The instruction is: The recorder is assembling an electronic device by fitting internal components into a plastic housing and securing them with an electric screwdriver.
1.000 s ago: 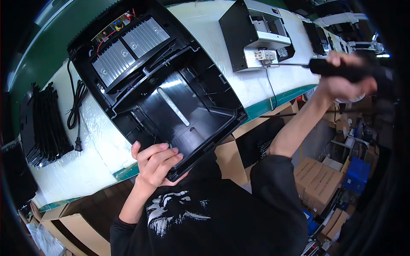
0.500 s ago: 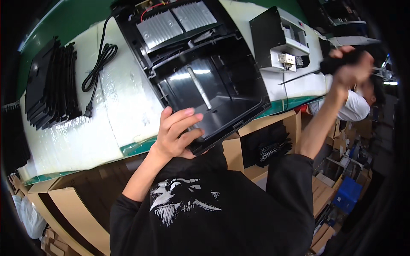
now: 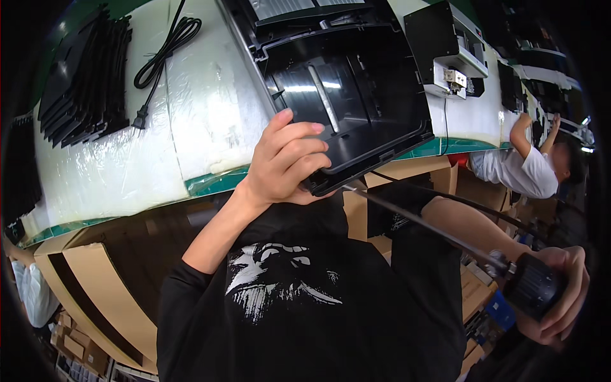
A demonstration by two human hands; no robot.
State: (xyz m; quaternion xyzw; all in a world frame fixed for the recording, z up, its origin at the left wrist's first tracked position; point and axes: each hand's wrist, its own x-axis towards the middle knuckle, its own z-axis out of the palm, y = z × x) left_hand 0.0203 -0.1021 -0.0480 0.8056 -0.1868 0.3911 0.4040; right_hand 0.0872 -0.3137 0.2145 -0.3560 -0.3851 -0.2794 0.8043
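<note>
A black plastic housing [image 3: 391,83] lies tilted at the near edge of the table, its open, hollow side facing up. My left hand [image 3: 283,159] is closed on its near left corner, fingers over the rim and thumb hidden beneath. In my right hand [image 3: 563,286], low at the right, is a power screwdriver [image 3: 534,286] with a thick black body. Its long thin bit points left, and the tip meets or comes close to the housing's near edge; contact cannot be made out. Silvery finned metal parts [image 3: 280,7] show in the housing's far section.
A stack of black panels [image 3: 86,83] stands at the left beside a coiled black power cord [image 3: 168,51]. A black-and-white device [image 3: 445,51] sits to the right. Cardboard boxes [image 3: 105,299] line the table's near side. A co-worker in a white shirt [image 3: 519,172] is at the far right.
My right hand has swung the screwdriver from above the table at the upper right down to the lower right, its bit now at the housing's near edge. My left hand keeps its hold.
</note>
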